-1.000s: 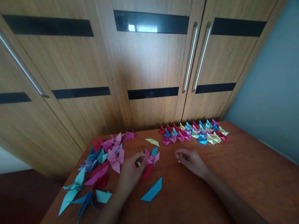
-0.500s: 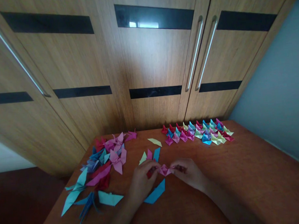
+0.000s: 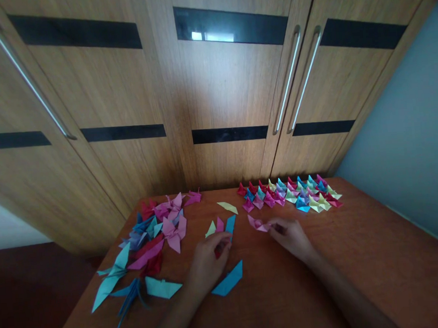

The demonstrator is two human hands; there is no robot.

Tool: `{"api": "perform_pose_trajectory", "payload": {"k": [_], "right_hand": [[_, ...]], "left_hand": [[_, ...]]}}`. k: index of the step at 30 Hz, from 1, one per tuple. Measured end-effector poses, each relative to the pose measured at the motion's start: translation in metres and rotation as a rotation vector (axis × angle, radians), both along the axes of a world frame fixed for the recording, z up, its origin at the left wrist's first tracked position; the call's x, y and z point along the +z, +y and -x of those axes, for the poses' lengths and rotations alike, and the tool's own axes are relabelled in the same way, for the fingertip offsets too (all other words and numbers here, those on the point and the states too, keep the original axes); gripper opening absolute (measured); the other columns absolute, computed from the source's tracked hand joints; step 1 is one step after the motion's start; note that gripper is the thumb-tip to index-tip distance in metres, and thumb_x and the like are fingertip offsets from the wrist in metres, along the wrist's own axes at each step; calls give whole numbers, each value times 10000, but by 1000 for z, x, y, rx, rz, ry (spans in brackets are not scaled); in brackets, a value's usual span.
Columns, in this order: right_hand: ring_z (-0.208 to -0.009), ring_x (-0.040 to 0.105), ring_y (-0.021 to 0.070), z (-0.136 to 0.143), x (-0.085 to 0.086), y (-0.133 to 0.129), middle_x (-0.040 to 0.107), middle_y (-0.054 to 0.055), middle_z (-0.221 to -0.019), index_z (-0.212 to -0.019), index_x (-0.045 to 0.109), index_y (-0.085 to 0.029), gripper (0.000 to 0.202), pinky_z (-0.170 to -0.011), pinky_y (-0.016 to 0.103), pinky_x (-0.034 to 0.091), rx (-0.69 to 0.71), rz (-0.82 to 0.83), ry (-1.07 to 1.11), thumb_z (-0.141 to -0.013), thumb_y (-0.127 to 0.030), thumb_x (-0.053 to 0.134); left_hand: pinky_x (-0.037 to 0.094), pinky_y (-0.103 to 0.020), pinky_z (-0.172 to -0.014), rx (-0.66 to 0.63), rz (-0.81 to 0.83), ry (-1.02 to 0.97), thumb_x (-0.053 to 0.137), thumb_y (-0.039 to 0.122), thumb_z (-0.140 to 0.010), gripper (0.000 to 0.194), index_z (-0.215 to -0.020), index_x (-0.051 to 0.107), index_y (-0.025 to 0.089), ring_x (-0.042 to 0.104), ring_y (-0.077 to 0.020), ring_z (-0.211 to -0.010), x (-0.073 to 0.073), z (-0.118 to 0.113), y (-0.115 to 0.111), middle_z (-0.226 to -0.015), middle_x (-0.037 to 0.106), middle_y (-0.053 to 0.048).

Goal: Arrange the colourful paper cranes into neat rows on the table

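Between the thumb and fingers of my right hand (image 3: 288, 236) is a small pink folded paper boat (image 3: 258, 224), gripped by its right end. It is raised toward the rows of similar paper boats. My left hand (image 3: 210, 257) is empty, with its fingers loosely curled and a gap between thumb and index. Red paper shows through that gap, mostly hidden by the hand. Just beyond it lie folded strips: pale yellow (image 3: 210, 229), pink (image 3: 219, 225) and blue (image 3: 230, 225). A larger blue folded piece (image 3: 229, 279) rests below, right of my left wrist.
Several small coloured boats (image 3: 291, 196) stand in rows at the back right. Origami cranes (image 3: 173, 232) and other folded pieces pile up on the left of the wooden table (image 3: 288, 299). A pale yellow strip (image 3: 228, 207) lies at the back. Wardrobe doors (image 3: 225, 93) rise behind.
My left hand has let go of the pink boat and stays near the strips. My right hand has carried the boat up and to the right, toward the rows.
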State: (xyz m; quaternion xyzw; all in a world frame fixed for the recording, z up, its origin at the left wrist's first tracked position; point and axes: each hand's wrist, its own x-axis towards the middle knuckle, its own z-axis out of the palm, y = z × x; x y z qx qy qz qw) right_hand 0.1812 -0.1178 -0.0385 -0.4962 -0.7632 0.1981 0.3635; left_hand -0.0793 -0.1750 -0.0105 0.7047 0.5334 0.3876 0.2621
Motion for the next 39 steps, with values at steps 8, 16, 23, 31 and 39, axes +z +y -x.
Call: {"api": "perform_pose_trajectory", "payload": {"k": [8,16,23,31,39], "right_hand": [[-651,611,174,-74,2,22,696,56,-757,-905,692,-205,322,-543,230,358,-678,-88,-256,-861,-450,487],[-666,608,189,-67,-6,27,682,51,-789,-895,673,-252,343,-512,235,286,-777,146,-529,-877,-500,438],[-759,638,216,-63,-9,32,688,66,-901,-984,664,-283,355,-594,267,389,-771,236,-575,-888,-509,407],[-708,640,219,-67,-14,33,687,101,-879,-971,669,-253,381,-582,289,414,-724,179,-562,-878,-523,416],[-666,632,207,-69,-16,33,684,99,-853,-969,667,-259,404,-556,281,395,-709,166,-550,-862,-564,425]], "left_hand": [[511,-264,-770,-28,25,69,533,193,-826,188,-955,666,227,669,-156,-823,2,-4,-1,-913,726,-6],[507,-262,-774,-24,29,59,537,199,-825,186,-950,671,226,671,-159,-844,4,-3,-2,-923,729,-6],[504,-263,-768,-32,34,73,533,206,-823,191,-949,673,238,671,-164,-842,8,-3,-3,-916,732,0],[506,-291,-789,-58,31,92,527,224,-833,202,-981,663,248,671,-189,-867,4,-2,-3,-924,731,-17],[501,-269,-771,-56,12,94,536,198,-816,211,-974,668,243,672,-176,-841,2,-2,-4,-916,730,-11]]}}
